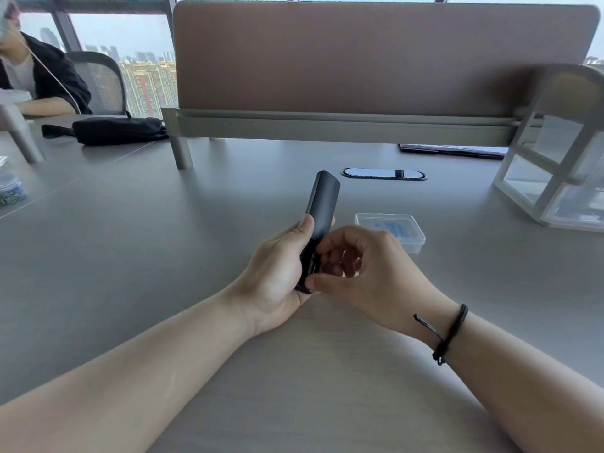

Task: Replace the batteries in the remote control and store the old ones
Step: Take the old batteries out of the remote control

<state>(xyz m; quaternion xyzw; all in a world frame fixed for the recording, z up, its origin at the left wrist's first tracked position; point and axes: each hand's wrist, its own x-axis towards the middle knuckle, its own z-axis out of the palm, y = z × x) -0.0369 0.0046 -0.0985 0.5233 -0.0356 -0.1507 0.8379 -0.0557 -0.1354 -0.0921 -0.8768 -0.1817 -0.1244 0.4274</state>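
Currently: left hand (277, 273) wrapped round lower half of remote control (322, 204), back face up, top end tilted away toward far edge of tabletop (130, 256). Right hand (366, 269) curled in, thumb and fingertips pinching remote's near end, probably working battery cover; left grip likely just bracing body for that. Held above tabletop middle, not resting on it. Clear plastic box (390, 232) sitting lid on just beyond right hand, likely for old batteries. Clear drawer unit (555, 178) at right edge, cut off by frame. Cover seam and batteries hidden by fingers; can't tell whether cover has shifted. Box contents too blurry.
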